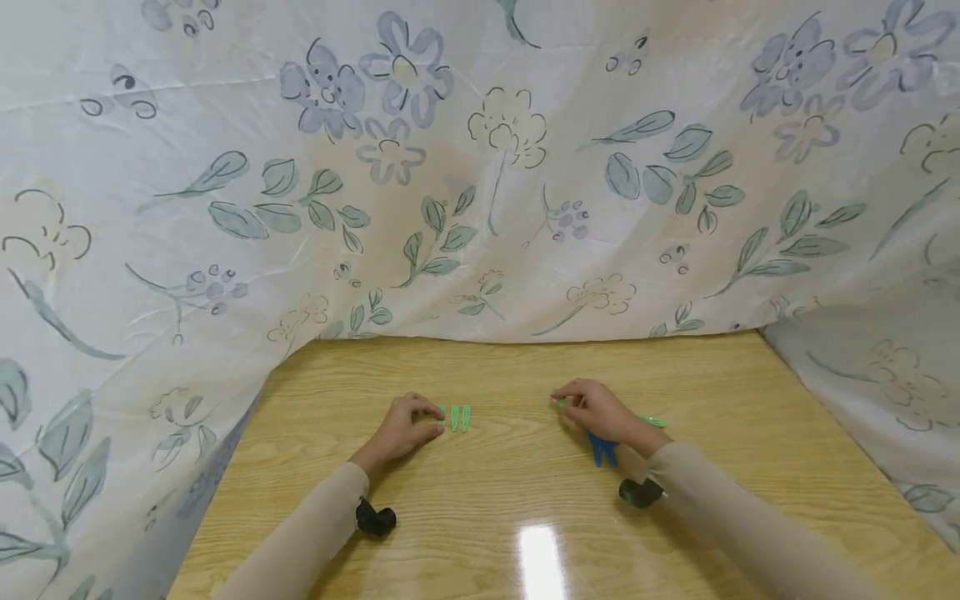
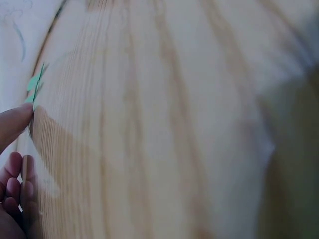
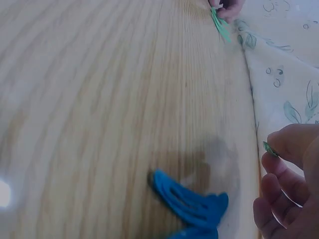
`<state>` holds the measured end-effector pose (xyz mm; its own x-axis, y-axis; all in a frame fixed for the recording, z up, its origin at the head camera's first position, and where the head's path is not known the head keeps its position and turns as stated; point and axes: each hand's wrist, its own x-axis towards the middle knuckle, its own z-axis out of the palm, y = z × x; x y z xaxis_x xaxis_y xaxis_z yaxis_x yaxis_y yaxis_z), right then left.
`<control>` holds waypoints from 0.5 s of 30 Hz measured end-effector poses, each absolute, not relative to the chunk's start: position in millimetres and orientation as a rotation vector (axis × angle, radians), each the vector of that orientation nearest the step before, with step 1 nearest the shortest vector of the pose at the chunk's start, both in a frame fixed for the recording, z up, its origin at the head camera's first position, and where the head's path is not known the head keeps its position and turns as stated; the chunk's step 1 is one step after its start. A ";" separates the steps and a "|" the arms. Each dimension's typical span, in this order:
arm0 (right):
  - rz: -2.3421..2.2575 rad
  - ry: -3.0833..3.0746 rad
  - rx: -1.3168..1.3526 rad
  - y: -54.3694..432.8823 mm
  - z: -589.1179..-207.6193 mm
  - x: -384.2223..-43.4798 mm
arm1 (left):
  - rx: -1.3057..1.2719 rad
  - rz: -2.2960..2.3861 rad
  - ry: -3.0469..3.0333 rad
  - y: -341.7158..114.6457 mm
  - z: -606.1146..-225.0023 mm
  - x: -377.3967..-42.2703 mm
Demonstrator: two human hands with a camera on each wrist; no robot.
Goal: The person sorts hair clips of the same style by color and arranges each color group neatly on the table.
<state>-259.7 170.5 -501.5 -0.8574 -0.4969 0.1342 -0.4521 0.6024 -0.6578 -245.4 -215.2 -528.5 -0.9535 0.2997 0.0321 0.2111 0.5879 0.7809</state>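
My left hand [image 1: 401, 429] reaches to a row of green snap hair clips on the wooden table. Its thumb and a finger pinch the leftmost clip [image 1: 442, 417] by its two ends. Two more green clips [image 1: 461, 418] lie parallel just right of it; from the left wrist they show as thin green edges [image 2: 35, 82]. Off to the right, my right hand [image 1: 597, 410] pinches one green hair clip [image 3: 269, 149] between thumb and index finger, above the table. Most of that clip is hidden by the fingers. Blue hair clips [image 1: 602, 450] lie below this hand.
Another green clip [image 1: 652, 421] lies beyond the right wrist, partly hidden by the arm. A floral cloth [image 1: 480, 250] hangs along the table's back and sides. Light glares off the tabletop [image 1: 487, 508] near the front.
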 end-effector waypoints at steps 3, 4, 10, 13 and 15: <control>-1.125 2.723 -0.812 165.5 -501.5 -259.0 | 0.439 1.319 2.698 -215.2 -527.8 -246.0; -1.134 2.712 -0.814 163.8 -501.7 -258.8 | 0.441 1.322 2.695 -215.3 -527.9 -246.2; -1.184 2.656 -0.837 153.4 -503.2 -258.5 | 0.452 1.310 2.707 -215.8 -529.8 -248.4; -1.193 2.636 -0.842 147.8 -501.9 -258.1 | 0.444 1.304 2.709 -215.8 -530.2 -249.1; -1.194 2.619 -0.842 144.1 -500.2 -257.4 | 0.440 1.302 2.710 -215.8 -530.7 -249.6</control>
<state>-257.4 144.1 -500.2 -0.8330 -0.5444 0.0986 -0.4316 0.5278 -0.7316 -249.6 -215.8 -530.7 -0.9528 0.3020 0.0320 0.2137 0.5920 0.7771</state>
